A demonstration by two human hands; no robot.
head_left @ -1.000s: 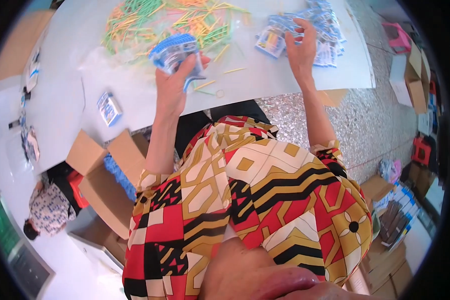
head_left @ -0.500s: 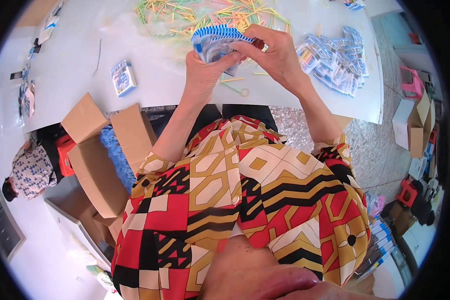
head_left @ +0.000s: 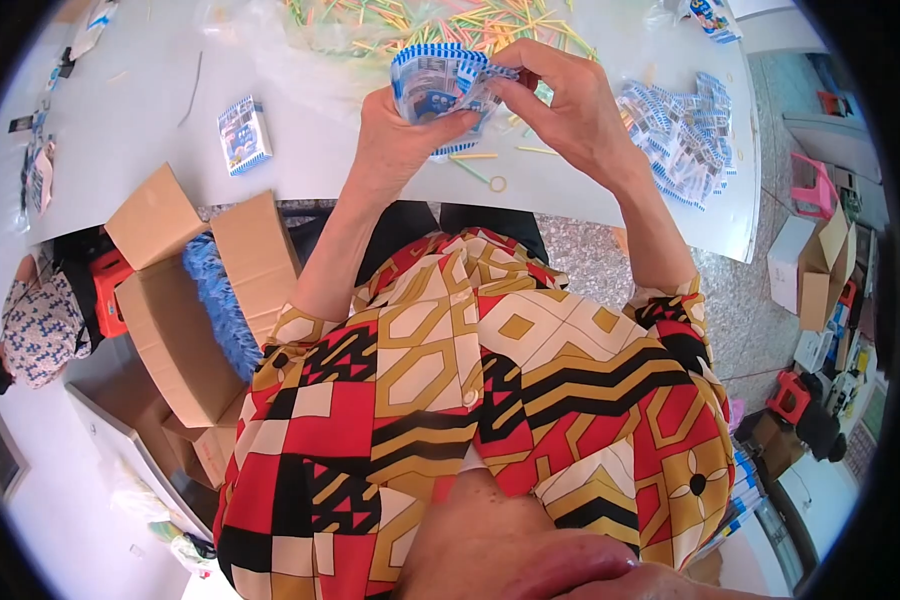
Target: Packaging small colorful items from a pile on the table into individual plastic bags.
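Blue-striped plastic packets (head_left: pixel 682 150) lie at upper right; multicoloured sticks (head_left: pixel 490 25) at top centre. At upper centre, the left hand (head_left: pixel 395 145) grips a stack of blue-and-clear packets (head_left: pixel 432 78); the right hand (head_left: pixel 570 105) pinches its right edge. The left hand's far side is hidden; the frame edge crops the sticks.

The room is bright, but it is darker under the table (head_left: pixel 150 130). The table's white top looks washed out on the left. The bag (head_left: pixel 435 85) shines a little. The left hand (head_left: pixel 400 145) and right hand (head_left: pixel 585 110) look fairly clear. Near the black round rim, straight lines bend, and the far box (head_left: pixel 790 275) looks slanted and a bit fuzzy.
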